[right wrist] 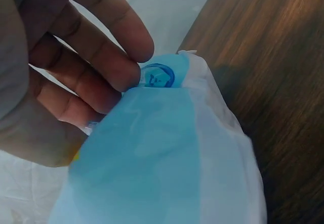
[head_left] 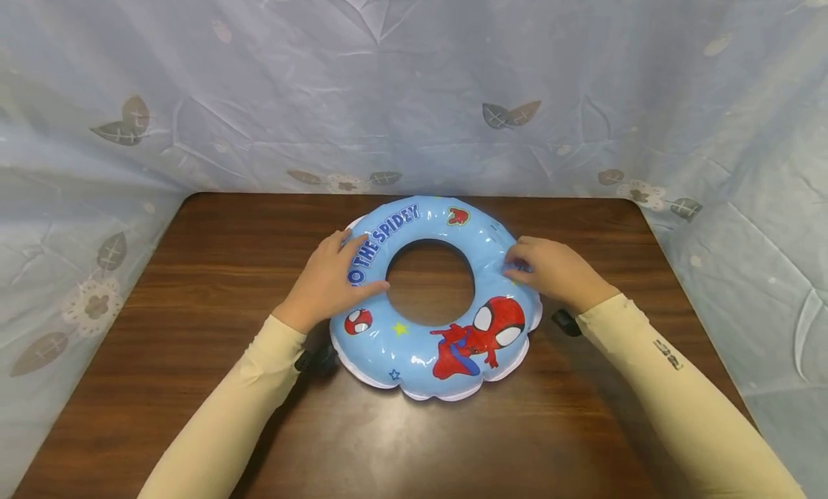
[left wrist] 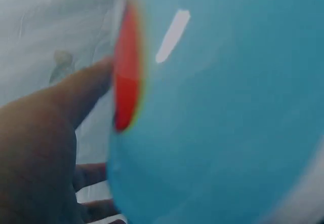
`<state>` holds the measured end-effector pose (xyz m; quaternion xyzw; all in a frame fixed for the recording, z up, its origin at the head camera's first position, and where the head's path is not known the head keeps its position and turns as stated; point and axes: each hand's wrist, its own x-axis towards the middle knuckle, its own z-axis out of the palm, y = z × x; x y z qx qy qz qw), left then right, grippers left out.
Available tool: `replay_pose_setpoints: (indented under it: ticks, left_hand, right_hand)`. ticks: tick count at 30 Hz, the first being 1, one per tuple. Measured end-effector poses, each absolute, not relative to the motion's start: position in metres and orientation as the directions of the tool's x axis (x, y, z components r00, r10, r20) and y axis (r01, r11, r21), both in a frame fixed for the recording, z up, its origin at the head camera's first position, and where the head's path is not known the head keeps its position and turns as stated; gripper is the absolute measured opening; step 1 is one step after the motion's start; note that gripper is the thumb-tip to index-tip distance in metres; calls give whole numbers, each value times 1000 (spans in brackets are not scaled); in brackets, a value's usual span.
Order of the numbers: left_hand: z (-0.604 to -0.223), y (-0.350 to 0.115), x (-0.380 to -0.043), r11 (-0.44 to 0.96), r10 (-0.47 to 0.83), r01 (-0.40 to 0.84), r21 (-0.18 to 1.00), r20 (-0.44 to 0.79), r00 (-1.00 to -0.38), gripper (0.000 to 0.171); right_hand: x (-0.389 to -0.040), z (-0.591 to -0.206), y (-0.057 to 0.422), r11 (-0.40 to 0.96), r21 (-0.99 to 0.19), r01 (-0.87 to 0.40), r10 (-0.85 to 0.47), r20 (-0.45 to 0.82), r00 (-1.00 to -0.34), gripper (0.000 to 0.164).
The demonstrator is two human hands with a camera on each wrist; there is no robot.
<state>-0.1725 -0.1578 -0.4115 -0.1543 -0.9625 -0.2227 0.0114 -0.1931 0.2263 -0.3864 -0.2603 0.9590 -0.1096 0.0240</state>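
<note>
A light blue inflatable swim ring [head_left: 427, 351] with a scalloped white edge lies on the table, printed with a red cartoon figure [head_left: 462, 341] and blue lettering [head_left: 382, 233]. My left hand [head_left: 330, 276] rests spread on its left side, thumb toward the center hole. The ring's blue surface [left wrist: 217, 107] fills most of the left wrist view. On the right side, my right hand [head_left: 556, 269] has its fingers curled at the ring. The right wrist view shows its thumb and fingertip pinching a small clear plastic valve [right wrist: 91, 127], mostly hidden. Near those fingers is a round blue mark [right wrist: 158, 76].
The dark brown wooden table [head_left: 194, 305] has rounded far corners. A pale grey-blue curtain [head_left: 420, 89] with leaf and flower prints hangs behind and along both sides. Small black devices sit at both wrists, one by the right wrist [head_left: 566, 322].
</note>
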Motion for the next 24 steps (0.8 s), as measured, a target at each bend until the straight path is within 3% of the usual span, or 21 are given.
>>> replay_pose_setpoints:
  ticks: [13, 24]
  left_hand:
    - [-433, -160, -167, 848, 305, 298, 438, 56, -951, 98]
    - [-420, -163, -176, 868, 340, 303, 395, -27, -940, 98]
  right_hand:
    - [-198, -394, 221, 840, -171, -515, -521, 10, -853, 21]
    - [-198, -395, 224, 823, -172, -541, -539, 63, -840, 16]
